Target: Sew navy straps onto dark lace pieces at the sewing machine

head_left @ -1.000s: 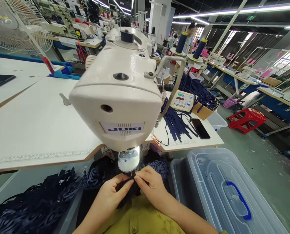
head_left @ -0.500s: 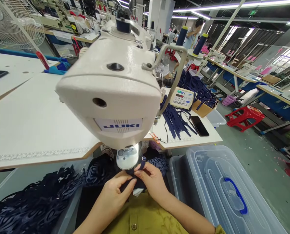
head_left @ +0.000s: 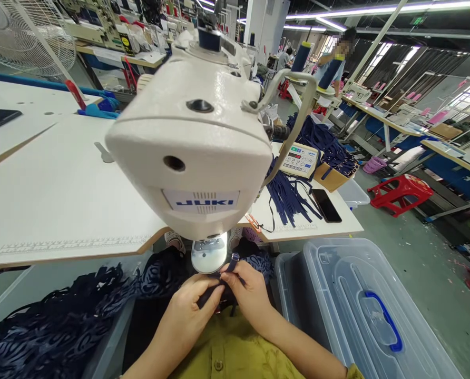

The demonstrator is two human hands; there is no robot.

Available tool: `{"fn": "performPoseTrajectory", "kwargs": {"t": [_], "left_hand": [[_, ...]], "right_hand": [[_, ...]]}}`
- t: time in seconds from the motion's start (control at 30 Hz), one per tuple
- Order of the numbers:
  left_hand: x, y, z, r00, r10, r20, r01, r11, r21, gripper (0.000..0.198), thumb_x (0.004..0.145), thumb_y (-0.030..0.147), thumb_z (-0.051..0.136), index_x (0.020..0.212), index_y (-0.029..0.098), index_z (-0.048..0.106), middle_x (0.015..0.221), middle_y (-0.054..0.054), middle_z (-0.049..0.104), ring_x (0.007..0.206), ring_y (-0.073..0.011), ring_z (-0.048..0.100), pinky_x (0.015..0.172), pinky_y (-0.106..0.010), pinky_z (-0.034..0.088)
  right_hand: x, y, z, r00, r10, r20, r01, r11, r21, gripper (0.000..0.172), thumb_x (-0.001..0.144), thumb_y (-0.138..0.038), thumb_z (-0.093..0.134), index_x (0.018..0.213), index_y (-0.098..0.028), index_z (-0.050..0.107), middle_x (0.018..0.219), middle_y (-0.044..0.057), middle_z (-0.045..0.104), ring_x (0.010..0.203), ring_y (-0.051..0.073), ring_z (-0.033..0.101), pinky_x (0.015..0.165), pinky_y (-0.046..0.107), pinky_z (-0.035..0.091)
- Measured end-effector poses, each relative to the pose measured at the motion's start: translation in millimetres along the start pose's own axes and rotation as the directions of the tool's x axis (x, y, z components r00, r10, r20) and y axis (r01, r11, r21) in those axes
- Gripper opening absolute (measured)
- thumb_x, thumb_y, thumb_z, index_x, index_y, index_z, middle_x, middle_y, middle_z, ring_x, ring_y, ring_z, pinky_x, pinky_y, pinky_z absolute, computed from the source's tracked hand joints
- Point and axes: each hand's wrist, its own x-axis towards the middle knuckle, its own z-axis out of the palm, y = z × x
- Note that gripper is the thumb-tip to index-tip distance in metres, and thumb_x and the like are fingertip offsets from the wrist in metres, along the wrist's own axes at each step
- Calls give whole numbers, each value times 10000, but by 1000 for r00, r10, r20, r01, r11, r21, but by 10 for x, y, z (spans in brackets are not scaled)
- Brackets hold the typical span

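Observation:
A white JUKI sewing machine (head_left: 195, 152) fills the middle of the head view. Just in front of its lit, rounded sewing bed (head_left: 209, 255), both hands hold dark fabric close to the body. My left hand (head_left: 193, 305) pinches the fabric between thumb and fingers. Beside it, almost touching, my right hand (head_left: 248, 292) is closed on a navy strap (head_left: 232, 263) with a small buckle or slider near its top. Most of the fabric is hidden behind the hands and against the olive shirt (head_left: 223, 352).
Dark patterned garments (head_left: 53, 321) fill a bin at lower left. A lidded clear plastic box (head_left: 361, 295) stands at right. On the white table lie navy straps (head_left: 284, 195), a phone (head_left: 325, 205) and a control panel (head_left: 300, 159). Another person (head_left: 332, 60) stands in the background.
The view has shifted slightly, so the machine appears farther right. Both hands keep their grip near the bed; the pale scrap seen below them before no longer shows.

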Motion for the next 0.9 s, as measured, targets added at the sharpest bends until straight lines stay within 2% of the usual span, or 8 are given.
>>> {"fn": "performPoseTrajectory", "kwargs": {"t": [0.13, 0.23, 0.37, 0.5, 0.57, 0.67, 0.8, 0.9], "left_hand": [[8, 6, -32, 999, 30, -10, -30, 999, 42, 188, 860, 384, 555, 874, 248, 685, 929, -12, 704, 854, -146, 656, 765, -239, 532], [9, 30, -69, 997, 77, -29, -75, 995, 64, 191, 870, 377, 541, 904, 249, 680, 964, -22, 696, 894, -153, 639, 786, -246, 520], [-34, 73, -115, 971, 235, -49, -222, 957, 187, 174, 897, 315, 510, 938, 238, 662, 801, -8, 646, 742, -127, 591, 669, -224, 486], [-107, 98, -146, 869, 486, -93, -378, 772, 511, 210, 915, 229, 487, 1074, 176, 614, 755, -4, 609, 676, -114, 544, 672, -239, 442], [-125, 115, -163, 827, 557, -77, -416, 698, 583, 241, 925, 195, 462, 1124, 147, 589, 770, -9, 618, 686, -111, 545, 707, -246, 433], [-127, 153, -182, 793, 608, -51, -449, 638, 626, 258, 931, 161, 435, 1143, 106, 571, 798, -24, 629, 718, -116, 552, 739, -255, 426], [-94, 212, -192, 788, 611, -73, -444, 647, 620, 224, 925, 149, 442, 1088, 113, 591, 777, -16, 628, 701, -116, 545, 724, -260, 421], [-38, 261, -223, 836, 541, -95, -416, 736, 535, 182, 929, 202, 444, 989, 169, 613, 726, 7, 599, 642, -108, 523, 653, -243, 424]], "right_hand": [[8, -55, -55, 970, 207, 128, -231, 947, 223, 222, 870, -401, 597, 924, -208, 691, 846, 11, 685, 789, 149, 633, 742, 250, 483], [-2, -61, -81, 949, 227, 220, -290, 900, 324, 248, 773, -380, 715, 948, -210, 669, 853, -1, 668, 779, 143, 613, 741, 252, 482], [-26, -48, -81, 977, 160, 141, -196, 934, 298, 135, 738, -305, 760, 791, -208, 682, 775, -8, 662, 737, 140, 608, 720, 253, 479], [-49, -52, -51, 1000, -5, 21, -2, 943, 334, 120, 739, -326, 760, 717, -234, 686, 737, 11, 679, 722, 171, 630, 697, 297, 506], [-55, -62, -38, 999, -50, 7, 45, 938, 343, 133, 753, -350, 746, 696, -246, 686, 713, 19, 686, 705, 184, 636, 675, 316, 517], [-60, -73, -24, 995, -101, -11, 98, 933, 346, 126, 772, -335, 732, 682, -258, 689, 684, 17, 691, 691, 188, 644, 664, 323, 522], [-65, -72, -28, 993, -116, -38, 122, 935, 333, 92, 781, -297, 727, 704, -260, 694, 709, 9, 691, 723, 181, 646, 704, 311, 514], [-47, -130, -63, 1000, -22, 9, 19, 967, 256, 94, 772, -321, 728, 744, -241, 686, 750, 8, 681, 744, 174, 633, 714, 291, 495]]}}
